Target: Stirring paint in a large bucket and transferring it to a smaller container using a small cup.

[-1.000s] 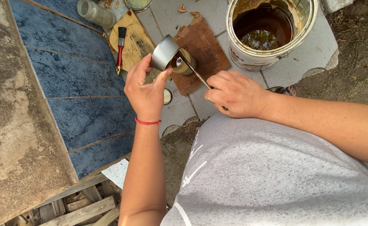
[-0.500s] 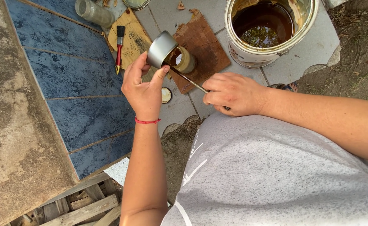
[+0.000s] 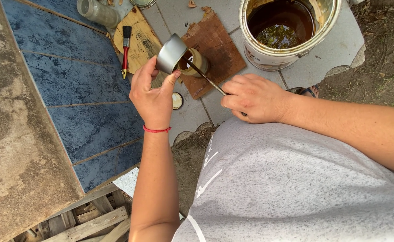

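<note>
Since the earlier frame the tin [image 3: 170, 54] has tipped a little further over the jar [image 3: 196, 61], and the left hand [image 3: 154, 92] has shifted slightly toward the top of the view; the right hand [image 3: 255, 97] has barely moved.

Head view: the left hand holds the small grey tin tilted, mouth toward the jar, with the fingers wrapped round its side and the thumb pressed against its near wall. A red band [image 3: 156, 130] circles that wrist. The right hand is closed around the end of a thin rod [image 3: 203, 76], which runs up and left from the fist to the tin's mouth, just above the jar. The jar stands on a brown board [image 3: 219, 49], with dark brown liquid showing inside it. The tin's rim lies just beside the jar's opening; whether they touch cannot be told.

To the right of the board, a large bucket [image 3: 291, 49] stands on pale paving, holding dark brown liquid. Left of the tin, a red-handled brush [image 3: 125, 49] lies on a yellowish board [image 3: 141, 38], and a glass jar [image 3: 96, 11] lies on its side near the top edge. A small round lid [image 3: 177, 100] lies on the paving just below the left hand. Blue tiles [image 3: 71, 85] cover the left side, beside a concrete ledge [image 3: 13, 134]. The person's grey shirt [image 3: 286, 188] fills the bottom right.
</note>
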